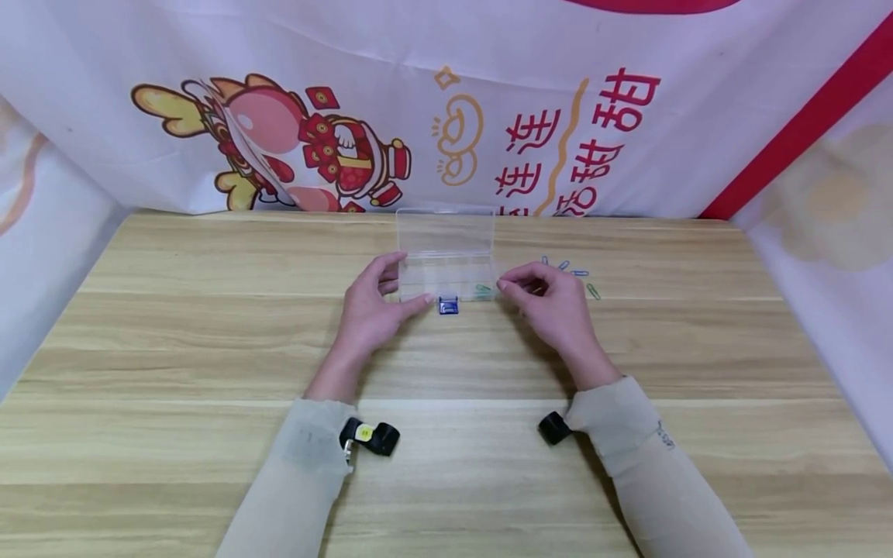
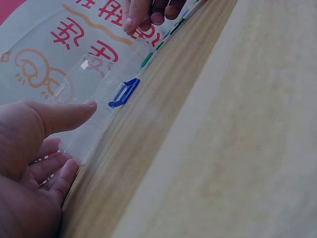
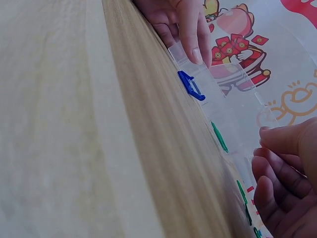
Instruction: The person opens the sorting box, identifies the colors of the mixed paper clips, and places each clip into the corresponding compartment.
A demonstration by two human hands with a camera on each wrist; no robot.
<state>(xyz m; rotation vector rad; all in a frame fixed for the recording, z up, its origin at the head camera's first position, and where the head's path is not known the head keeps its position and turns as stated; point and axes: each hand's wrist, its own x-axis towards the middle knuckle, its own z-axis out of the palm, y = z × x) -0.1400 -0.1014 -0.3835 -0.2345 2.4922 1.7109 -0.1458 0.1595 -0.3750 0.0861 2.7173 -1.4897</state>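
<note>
A clear plastic compartment box (image 1: 446, 271) stands on the table with its transparent lid (image 1: 445, 231) raised at the back. At its front edge sticks out a blue latch (image 1: 449, 305). My left hand (image 1: 373, 306) grips the box's left end, thumb along the front edge and fingers at the side. Green paper clips (image 1: 482, 290) lie in the front right compartment. My right hand (image 1: 547, 298) is at the box's right end, thumb and index fingertips close together. Whether something thin is between them cannot be made out, even in the right wrist view.
Right of the box, partly behind my right hand, several loose paper clips lie on the wooden table (image 1: 446, 465): blue ones (image 1: 579, 273) and a green one (image 1: 593, 291). A printed white cloth (image 1: 446, 116) hangs along the table's back edge.
</note>
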